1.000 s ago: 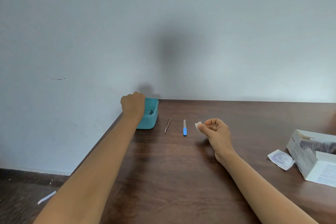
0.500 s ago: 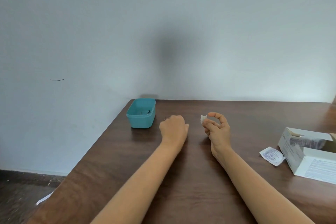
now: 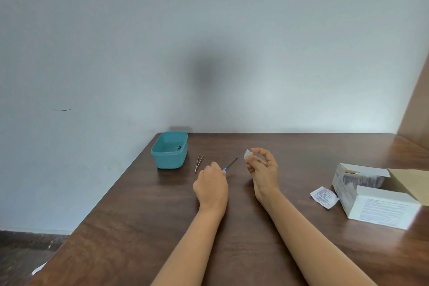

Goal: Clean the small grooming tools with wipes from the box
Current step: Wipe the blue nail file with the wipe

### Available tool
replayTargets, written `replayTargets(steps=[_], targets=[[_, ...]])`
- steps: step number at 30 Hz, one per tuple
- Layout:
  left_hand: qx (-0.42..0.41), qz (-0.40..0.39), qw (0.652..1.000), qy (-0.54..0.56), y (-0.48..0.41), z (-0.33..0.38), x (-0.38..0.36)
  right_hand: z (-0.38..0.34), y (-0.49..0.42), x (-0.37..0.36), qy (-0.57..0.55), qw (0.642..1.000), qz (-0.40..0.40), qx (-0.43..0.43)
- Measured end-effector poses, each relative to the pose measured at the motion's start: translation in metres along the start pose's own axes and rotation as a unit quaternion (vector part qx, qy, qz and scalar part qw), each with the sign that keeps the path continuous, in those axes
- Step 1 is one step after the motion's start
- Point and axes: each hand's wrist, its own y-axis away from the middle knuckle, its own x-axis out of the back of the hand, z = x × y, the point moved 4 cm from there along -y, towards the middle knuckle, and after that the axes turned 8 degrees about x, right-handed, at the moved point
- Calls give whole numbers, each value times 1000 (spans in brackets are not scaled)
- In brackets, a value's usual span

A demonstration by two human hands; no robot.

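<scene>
Nail file [image 3: 231,164] now in left hand [image 3: 211,187]; wipe [image 3: 248,154] in right hand [image 3: 264,170]

Dark wood surface [image 3: 144,227], far edge against the wall. Far left corner: teal tub [image 3: 169,162], small dark items inside. Just right of it, tweezers [image 3: 199,163] lying flat. Right side: open white box [image 3: 371,202]; torn wipe sachet [image 3: 324,197] just beside its left face.

L grip [image 3: 212,187] bare, R grip [image 3: 263,170] bare, L forearm [image 3: 192,246] & R forearm [image 3: 308,239] bare to frame edge
</scene>
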Motion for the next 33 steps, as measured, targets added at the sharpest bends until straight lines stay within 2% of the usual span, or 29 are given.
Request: replayTargets(steps=[3, 6, 9, 18, 22, 27, 33], targets=[[60, -4, 987, 150, 13, -8, 5, -5, 4, 3, -15, 1000, 19, -10], [97, -15, 955, 280, 28, -13, 12, -10, 7, 6, -57, 997, 46, -25], [107, -34, 925, 363, 44, -14, 19, -14, 13, 11, -98, 992, 72, -35], [40, -112, 895, 430, 80, -12, 32, -33, 44, 37, -22, 997, -49, -64], [17, -142, 891, 430, 85, -10, 33, -44, 57, 55, -20, 996, -62, -60], [-15, -181, 888, 422, 85, -3, 34, -54, 67, 71, -31, 998, -40, -47], [-58, -198, 894, 397, 88, 1, 35, -58, 67, 72, 15, 998, -48, -42]])
